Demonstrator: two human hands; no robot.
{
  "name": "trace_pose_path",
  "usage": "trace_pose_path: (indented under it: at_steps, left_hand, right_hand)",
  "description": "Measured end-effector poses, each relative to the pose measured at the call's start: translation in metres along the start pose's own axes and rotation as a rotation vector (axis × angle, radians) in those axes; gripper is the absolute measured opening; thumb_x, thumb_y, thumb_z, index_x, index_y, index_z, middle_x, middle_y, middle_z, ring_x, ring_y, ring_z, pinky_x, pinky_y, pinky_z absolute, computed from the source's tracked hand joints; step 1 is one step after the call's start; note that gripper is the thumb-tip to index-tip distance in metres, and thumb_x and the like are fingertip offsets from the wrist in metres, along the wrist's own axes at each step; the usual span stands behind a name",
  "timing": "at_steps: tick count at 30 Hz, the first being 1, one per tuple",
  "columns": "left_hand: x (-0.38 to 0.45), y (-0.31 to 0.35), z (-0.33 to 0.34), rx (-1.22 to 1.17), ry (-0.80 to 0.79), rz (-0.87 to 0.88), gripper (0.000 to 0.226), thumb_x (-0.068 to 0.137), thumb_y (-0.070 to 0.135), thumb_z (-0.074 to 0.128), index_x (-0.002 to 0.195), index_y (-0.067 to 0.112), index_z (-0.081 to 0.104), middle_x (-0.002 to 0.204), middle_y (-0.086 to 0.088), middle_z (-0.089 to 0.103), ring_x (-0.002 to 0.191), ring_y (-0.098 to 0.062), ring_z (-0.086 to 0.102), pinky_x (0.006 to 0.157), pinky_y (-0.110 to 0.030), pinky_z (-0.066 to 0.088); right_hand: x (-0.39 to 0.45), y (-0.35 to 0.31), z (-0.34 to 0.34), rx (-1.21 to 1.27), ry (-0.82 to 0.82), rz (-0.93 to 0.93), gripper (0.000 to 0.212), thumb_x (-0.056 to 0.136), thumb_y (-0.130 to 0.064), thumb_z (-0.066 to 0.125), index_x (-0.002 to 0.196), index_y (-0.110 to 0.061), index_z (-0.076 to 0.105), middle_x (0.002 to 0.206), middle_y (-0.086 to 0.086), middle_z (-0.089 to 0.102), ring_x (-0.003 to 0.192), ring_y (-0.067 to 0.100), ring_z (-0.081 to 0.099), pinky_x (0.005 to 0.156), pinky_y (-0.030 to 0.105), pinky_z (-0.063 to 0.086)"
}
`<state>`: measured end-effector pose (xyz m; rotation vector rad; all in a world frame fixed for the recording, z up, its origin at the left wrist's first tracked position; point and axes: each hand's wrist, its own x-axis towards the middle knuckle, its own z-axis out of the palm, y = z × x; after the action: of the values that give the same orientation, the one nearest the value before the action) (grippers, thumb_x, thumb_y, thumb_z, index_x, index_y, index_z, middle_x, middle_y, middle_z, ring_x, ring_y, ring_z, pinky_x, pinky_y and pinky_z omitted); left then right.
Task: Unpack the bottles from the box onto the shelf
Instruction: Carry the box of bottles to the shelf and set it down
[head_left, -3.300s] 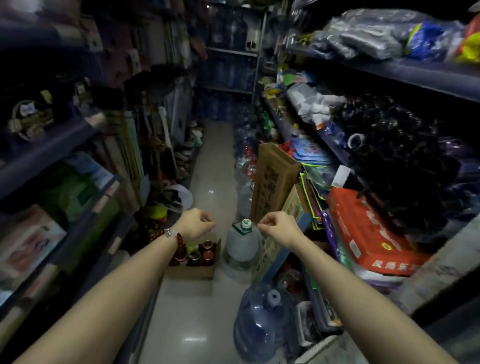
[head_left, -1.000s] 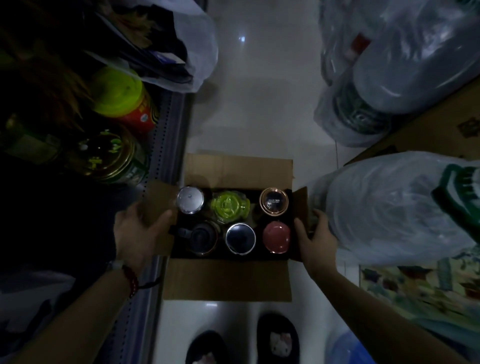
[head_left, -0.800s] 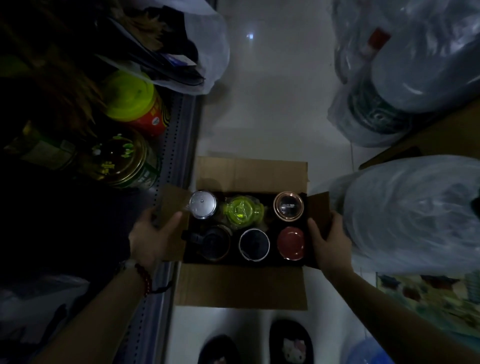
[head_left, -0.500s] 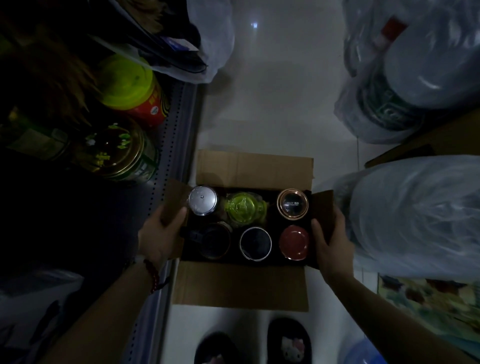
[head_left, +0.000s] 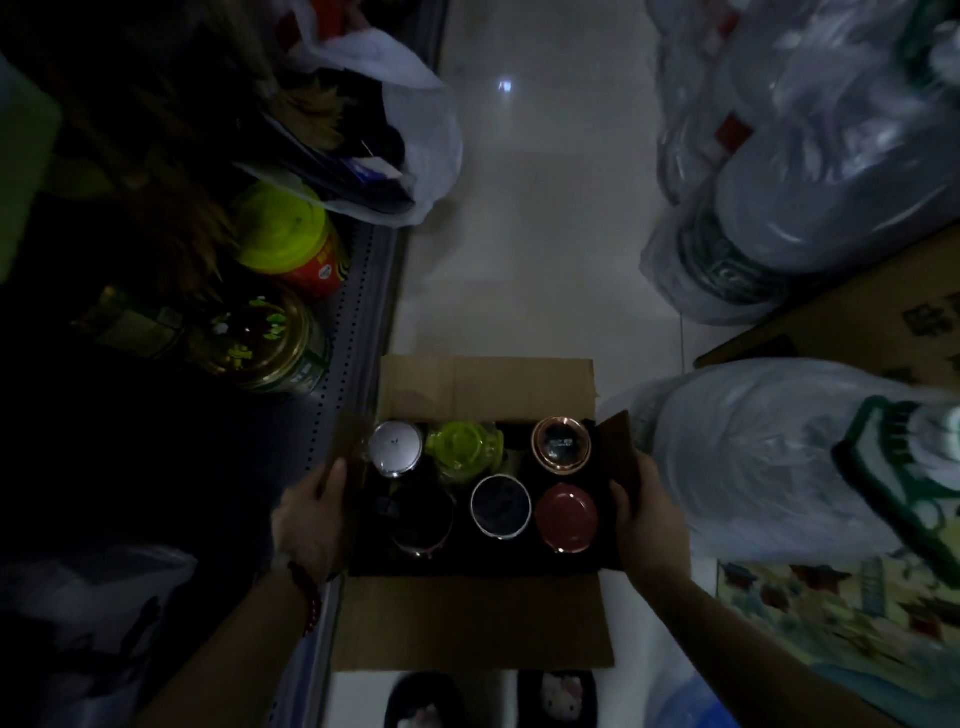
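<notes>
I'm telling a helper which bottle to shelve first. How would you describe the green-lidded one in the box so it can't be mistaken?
Find the open cardboard box on the floor between the two hands. Six bottles stand in two rows of three; look at the far row, middle place. That bottle has a bright lime-green lid, between a silver lid and a copper-rimmed lid.

Nothing here reads clean in this dim light. There's dark printing on the brown carton (head_left: 893, 322) at the right edge, blocky characters too blurred to make out, and a small white round mark on the red jar (head_left: 311, 260) with the yellow-green lid, also unreadable. The copper-rimmed lid (head_left: 561, 445) in the box (head_left: 488, 389) carries a faint line of print, too small to tell.
</notes>
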<state>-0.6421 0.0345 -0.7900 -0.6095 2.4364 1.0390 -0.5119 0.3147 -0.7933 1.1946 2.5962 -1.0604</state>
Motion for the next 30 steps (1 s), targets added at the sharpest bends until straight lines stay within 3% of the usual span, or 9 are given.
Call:
trace_pose_path:
  at_steps: [7, 12, 15, 18, 24, 30]
  left_hand:
    - [-0.052, 0.056, -0.063, -0.011, -0.026, 0.026, 0.033, 0.095, 0.037, 0.05, 0.113, 0.016, 0.068, 0.112, -0.016, 0.069, 0.107, -0.033, 0.063, 0.09, -0.035, 0.047]
    - [-0.088, 0.109, -0.112, 0.026, -0.019, 0.122, 0.032, 0.095, 0.034, 0.05, 0.116, 0.016, 0.067, 0.114, -0.018, 0.068, 0.109, -0.035, 0.061, 0.083, -0.03, 0.042]
    - [-0.112, 0.14, -0.137, 0.059, -0.037, 0.173, 0.036, 0.096, 0.036, 0.048, 0.12, 0.016, 0.065, 0.12, -0.02, 0.065, 0.113, -0.039, 0.057, 0.091, -0.035, 0.043]
    - [-0.139, 0.169, -0.16, 0.072, -0.035, 0.222, 0.035, 0.095, 0.036, 0.049, 0.115, 0.013, 0.067, 0.118, -0.022, 0.064, 0.11, -0.042, 0.057, 0.09, -0.037, 0.044]
    - [-0.205, 0.221, -0.198, 0.116, -0.145, 0.306, 0.037, 0.095, 0.033, 0.051, 0.125, 0.014, 0.062, 0.127, -0.018, 0.062, 0.119, -0.038, 0.054, 0.098, -0.035, 0.041]
    - [-0.292, 0.263, -0.209, 0.242, -0.252, 0.44, 0.037, 0.096, 0.03, 0.05, 0.12, 0.006, 0.064, 0.126, -0.021, 0.062, 0.118, -0.041, 0.054, 0.098, -0.037, 0.041]
  right_hand:
    - [-0.037, -0.052, -0.07, -0.022, 0.034, -0.017, 0.034, 0.094, -0.018, 0.052, 0.127, -0.008, 0.049, 0.106, 0.016, 0.067, 0.089, 0.031, 0.066, 0.075, 0.045, 0.053]
    - [-0.074, -0.097, -0.131, 0.013, 0.127, -0.038, 0.03, 0.094, -0.012, 0.053, 0.123, -0.003, 0.052, 0.1, 0.021, 0.068, 0.087, 0.037, 0.065, 0.069, 0.03, 0.041]
    - [-0.103, -0.117, -0.167, 0.041, 0.192, -0.018, 0.036, 0.093, -0.013, 0.054, 0.129, -0.005, 0.05, 0.102, 0.024, 0.068, 0.089, 0.039, 0.065, 0.073, 0.038, 0.047]
    - [-0.134, -0.132, -0.203, 0.099, 0.25, 0.002, 0.041, 0.093, -0.012, 0.054, 0.133, -0.005, 0.048, 0.109, 0.024, 0.067, 0.094, 0.04, 0.064, 0.077, 0.041, 0.049]
    - [-0.213, -0.14, -0.273, 0.175, 0.329, 0.122, 0.036, 0.093, -0.013, 0.054, 0.128, -0.007, 0.05, 0.103, 0.024, 0.068, 0.091, 0.041, 0.065, 0.07, 0.036, 0.044]
    - [-0.297, -0.123, -0.336, 0.199, 0.408, 0.258, 0.041, 0.092, -0.012, 0.054, 0.133, -0.006, 0.046, 0.107, 0.026, 0.067, 0.096, 0.044, 0.064, 0.077, 0.044, 0.049]
